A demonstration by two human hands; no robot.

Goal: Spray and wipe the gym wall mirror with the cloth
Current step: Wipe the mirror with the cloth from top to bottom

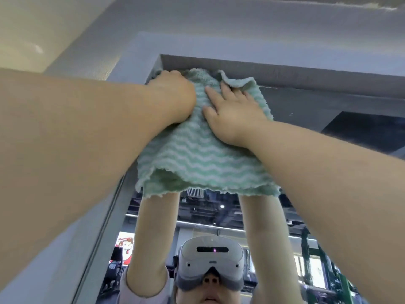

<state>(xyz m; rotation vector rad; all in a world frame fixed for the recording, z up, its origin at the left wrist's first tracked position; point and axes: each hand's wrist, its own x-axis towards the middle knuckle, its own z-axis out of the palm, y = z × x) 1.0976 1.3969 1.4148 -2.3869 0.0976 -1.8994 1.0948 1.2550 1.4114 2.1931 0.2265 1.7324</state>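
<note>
A green-and-white wavy-striped cloth (pixel 192 154) was spread against the top left corner of the gym mirror (pixel 219 216), toward 12 o'clock in the view, just under the grey frame (pixel 285 77). The right hand (pixel 232 113) pressed it at 1 o'clock with fingers straight and spread. The left hand (pixel 173 93) pressed at 11 o'clock, its fingers hidden, so their curl could not be told.

Cloth (pixel 197 159): mint-green and white wavy stripes, fluffy pile, scalloped hem. Pressed against top left corner of mirror (pixel 208 218); upper edge bunched under frame lip, lower edge hanging loose, doubled at lower left. Left hand (pixel 173 91) on upper left part, fingers hidden. Right hand (pixel 232 110) flat on upper right part, fingers spread. Mirror: wall-mounted, grey surround, glass below cloth reflecting raised arms, gym ceiling.
</note>
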